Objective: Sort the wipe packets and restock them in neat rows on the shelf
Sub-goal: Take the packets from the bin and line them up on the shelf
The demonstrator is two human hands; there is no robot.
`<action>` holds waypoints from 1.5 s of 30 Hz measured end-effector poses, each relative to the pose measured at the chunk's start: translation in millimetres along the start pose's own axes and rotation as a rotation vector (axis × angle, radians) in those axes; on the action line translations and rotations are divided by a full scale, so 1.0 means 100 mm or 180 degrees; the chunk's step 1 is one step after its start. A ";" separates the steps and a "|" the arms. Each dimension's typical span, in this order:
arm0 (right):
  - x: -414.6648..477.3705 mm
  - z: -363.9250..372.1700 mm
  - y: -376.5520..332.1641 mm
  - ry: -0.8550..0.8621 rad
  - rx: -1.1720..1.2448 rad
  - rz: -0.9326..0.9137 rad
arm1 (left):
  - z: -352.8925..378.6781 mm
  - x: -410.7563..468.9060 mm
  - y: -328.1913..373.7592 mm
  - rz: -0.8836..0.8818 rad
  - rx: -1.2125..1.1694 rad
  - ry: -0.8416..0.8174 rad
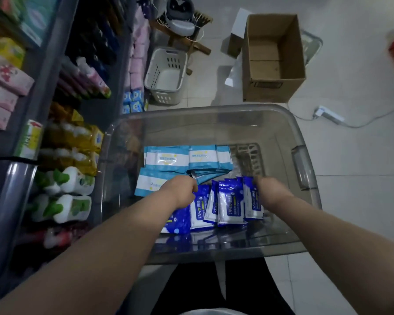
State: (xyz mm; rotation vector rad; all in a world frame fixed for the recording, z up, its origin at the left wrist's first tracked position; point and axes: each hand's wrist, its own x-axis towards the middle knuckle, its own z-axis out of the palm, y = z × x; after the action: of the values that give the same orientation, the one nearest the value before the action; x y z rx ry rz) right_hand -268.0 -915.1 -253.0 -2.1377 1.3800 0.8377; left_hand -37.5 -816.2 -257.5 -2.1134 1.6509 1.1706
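A clear plastic bin (305, 160) stands on the floor in front of me. Inside it, several dark blue 75% alcohol wipe packets (230, 204) stand in a row on edge near the front. Light blue and white wipe packets (168, 159) lie flat behind them. My left hand (180, 189) grips the left end of the dark blue row. At the row's right end, my right hand (270, 188) holds the outermost packet; its fingertips are hidden behind the packets.
Shelves (43, 92) on the left hold bottles, tissue packs and yellow wipe packs. Beyond the bin stand a white basket (166, 76) and an open cardboard box (273, 57). A power strip (328, 114) with cable lies on the tiled floor at right.
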 end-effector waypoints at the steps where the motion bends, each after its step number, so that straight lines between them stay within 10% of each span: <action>1: 0.07 0.00 0.01 0.0007 0.0066 0.0009 | 0.03 0.04 0.01 -0.0063 -0.0101 0.0023; 10: 0.42 0.23 0.02 -0.0192 0.0093 -0.0081 | 0.23 0.25 0.22 -0.0204 -0.0469 -0.0045; 21: 0.32 0.16 -0.09 0.0085 -0.2505 -0.1494 | 0.43 0.36 0.42 -0.0352 -0.0604 -0.0235; 32: 0.17 -0.33 0.01 0.0540 -0.0877 -0.0759 | 0.79 0.53 0.88 -0.1288 -0.0760 -0.0125; 45: -0.34 -0.56 -0.27 0.1013 -0.0554 -0.0749 | -0.08 -0.06 0.35 -0.0943 -0.1186 0.0927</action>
State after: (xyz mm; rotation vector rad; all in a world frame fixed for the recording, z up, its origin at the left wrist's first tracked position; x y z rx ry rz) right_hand -240.7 -919.9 -187.5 -2.5962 1.1998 0.5609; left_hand -65.2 -828.6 -238.1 -2.7586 1.2229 1.1907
